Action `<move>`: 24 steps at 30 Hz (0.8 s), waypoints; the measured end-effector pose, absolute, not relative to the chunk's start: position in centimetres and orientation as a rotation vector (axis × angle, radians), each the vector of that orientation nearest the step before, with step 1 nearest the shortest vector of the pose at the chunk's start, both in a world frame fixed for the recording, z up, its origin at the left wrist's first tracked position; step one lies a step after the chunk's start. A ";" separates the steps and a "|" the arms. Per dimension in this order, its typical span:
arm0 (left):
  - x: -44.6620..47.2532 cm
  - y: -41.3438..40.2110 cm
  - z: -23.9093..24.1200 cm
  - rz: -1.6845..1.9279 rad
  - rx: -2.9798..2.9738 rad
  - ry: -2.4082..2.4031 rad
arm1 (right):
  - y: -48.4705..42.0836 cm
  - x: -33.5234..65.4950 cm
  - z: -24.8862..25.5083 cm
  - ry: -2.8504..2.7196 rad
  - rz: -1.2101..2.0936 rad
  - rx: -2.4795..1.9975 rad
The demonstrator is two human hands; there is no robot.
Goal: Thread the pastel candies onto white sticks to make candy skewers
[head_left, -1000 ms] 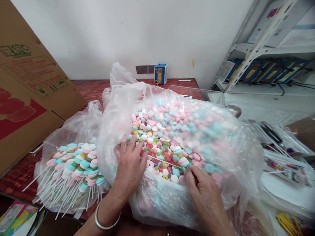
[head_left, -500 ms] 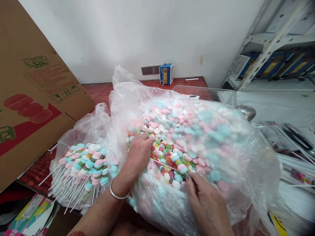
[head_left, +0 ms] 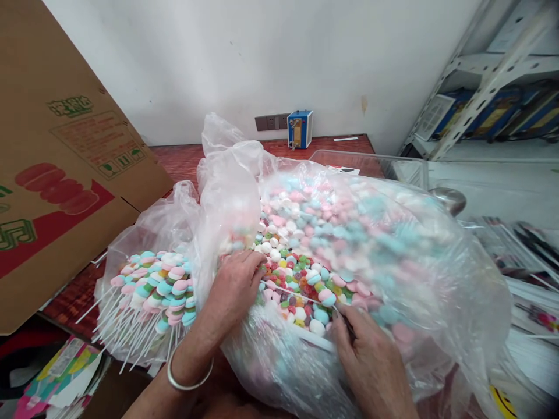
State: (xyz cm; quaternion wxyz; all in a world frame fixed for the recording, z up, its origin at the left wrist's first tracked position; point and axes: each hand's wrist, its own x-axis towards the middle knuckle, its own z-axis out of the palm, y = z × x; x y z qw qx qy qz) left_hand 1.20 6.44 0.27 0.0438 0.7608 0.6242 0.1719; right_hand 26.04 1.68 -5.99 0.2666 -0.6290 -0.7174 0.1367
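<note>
My right hand is closed at the right end of a thin white stick. Something dark, too hidden to name, shows between its thumb and fingers. My left hand has its fingers drawn together by the stick's left end; whatever they hold is hidden. Both hands are inside the mouth of a large clear plastic bag. Around them lie colourful ring gummies and pink, white and blue marshmallows. A pink-and-blue marshmallow sits beside the right fingertips.
Left of the big bag, many finished-looking candy skewers lie in a smaller plastic bag. A cardboard box leans at the far left. Behind stand a blue device and a clear tray. A metal shelf rises at right.
My left hand has moved back and down from the candies to beside the stick's left end. The right hand stays at the stick's right end. The view has shifted slightly.
</note>
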 end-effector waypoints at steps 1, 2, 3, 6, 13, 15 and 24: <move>0.7 6.0 0.4 0.497 2.319 1.946 | 1.6 26.2 -6.0 -1.956 0.373 -1.693; 0.2 5.6 0.5 0.473 2.307 1.985 | 1.5 26.3 -6.1 -1.981 0.376 -1.682; -0.3 5.2 0.6 0.456 2.288 2.023 | 1.4 26.4 -6.1 -2.002 0.374 -1.666; -1.3 4.5 0.6 0.479 2.226 2.104 | 1.3 26.2 -5.9 -2.035 0.359 -1.598; 0.2 5.9 0.0 0.693 2.330 1.904 | 1.4 23.9 -4.3 -2.016 0.283 -1.548; 0.9 6.7 -0.2 0.664 2.373 1.857 | 1.3 23.7 -4.1 -2.009 0.265 -1.551; 0.9 8.3 -0.6 0.512 2.373 1.881 | 0.8 24.6 -4.3 -2.008 0.320 -1.590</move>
